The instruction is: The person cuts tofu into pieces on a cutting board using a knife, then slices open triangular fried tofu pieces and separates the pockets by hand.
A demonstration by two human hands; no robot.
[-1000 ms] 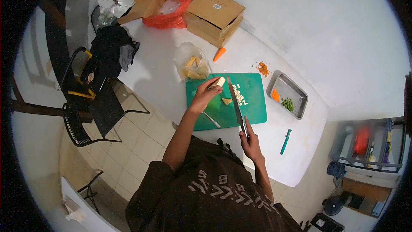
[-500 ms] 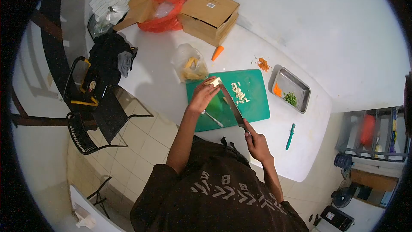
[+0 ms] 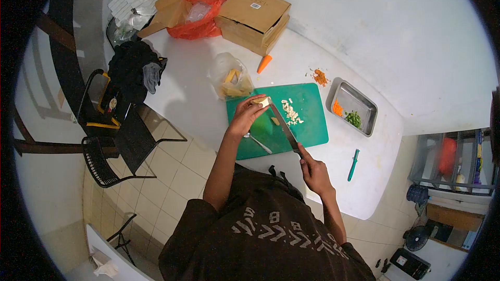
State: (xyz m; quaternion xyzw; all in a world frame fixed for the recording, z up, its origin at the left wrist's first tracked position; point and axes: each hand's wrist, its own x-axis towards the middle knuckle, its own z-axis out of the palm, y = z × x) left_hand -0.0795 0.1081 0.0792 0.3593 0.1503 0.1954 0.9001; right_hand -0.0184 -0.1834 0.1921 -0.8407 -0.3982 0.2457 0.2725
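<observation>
My left hand (image 3: 246, 116) grips a pale yellow block (image 3: 263, 102) over the upper left of the green cutting board (image 3: 310, 99). In my right hand (image 3: 315, 175) is the handle of a long knife (image 3: 284, 127), its tip at the block's right end. Small pale diced pieces (image 3: 290, 112) lie on the board right of the blade. A yellowish piece (image 3: 275, 120) sits partly hidden by the knife. A silver utensil (image 3: 260, 144) rests at the board's lower left. Behind my left hand, a clear plastic bag (image 3: 229, 75) holds yellowish pieces.
A metal tray (image 3: 367, 105) holds orange and green chopped pieces. Orange peelings (image 3: 320, 77) lie near it, with a green-handled peeler (image 3: 353, 165) nearer the right edge. A carrot piece (image 3: 264, 63) is before the cardboard box (image 3: 252, 15). A chair (image 3: 133, 140) stands left.
The view has shifted slightly. Compared with one second ago, the knife has moved left from beside the diced pieces to the block, which my left hand still holds.
</observation>
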